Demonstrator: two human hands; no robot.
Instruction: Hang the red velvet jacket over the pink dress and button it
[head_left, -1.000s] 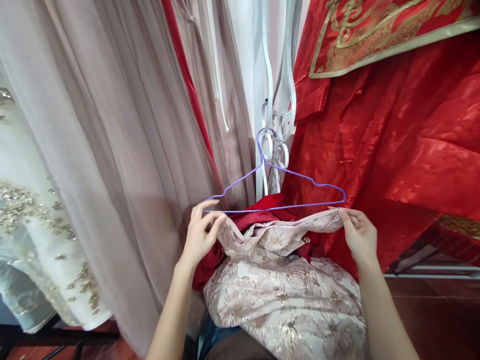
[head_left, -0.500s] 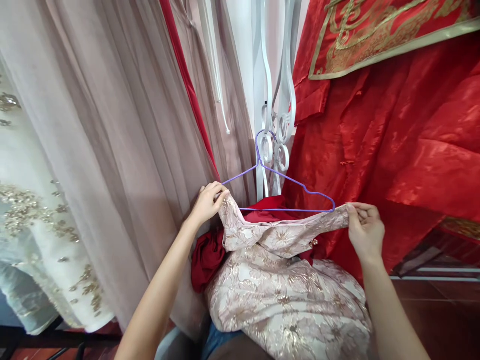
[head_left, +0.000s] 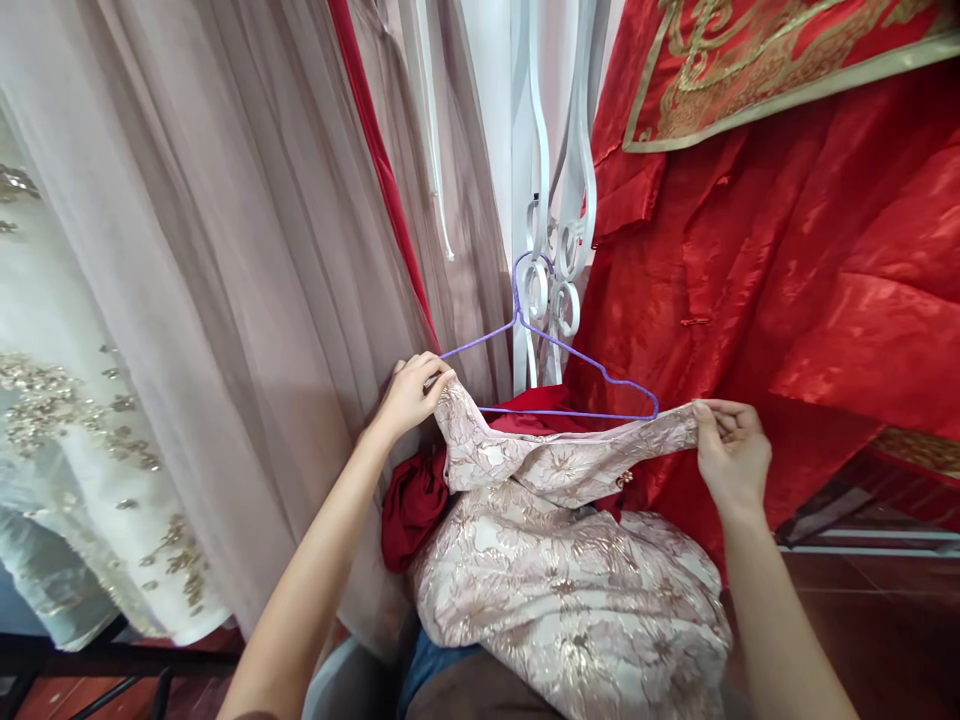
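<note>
A pale pink and gold floral brocade dress (head_left: 570, 585) lies gathered over my lap, its neckline stretched between my hands. My left hand (head_left: 414, 398) is closed on the dress's left shoulder, close to the left end of a purple hanger (head_left: 562, 345), and that end is hidden behind the fingers. At the other shoulder, my right hand (head_left: 731, 450) pinches the fabric between thumb and fingers. The hanger's right end stands bare, just above the neckline and apart from my right hand. Its hook is up against a white scrolled metal stand (head_left: 534, 285).
Grey-pink curtains (head_left: 247, 250) hang on the left, beside a white gown with gold appliqué (head_left: 82, 430). Large red garments (head_left: 757, 280) with gold embroidery hang at the right. Dark red cloth (head_left: 412, 510) bunches behind the dress. Tiled floor (head_left: 862, 610) shows at lower right.
The hanger's right end has shifted slightly left, farther from my right hand. Both hands keep their hold on the dress's shoulders, and the view has moved a little.
</note>
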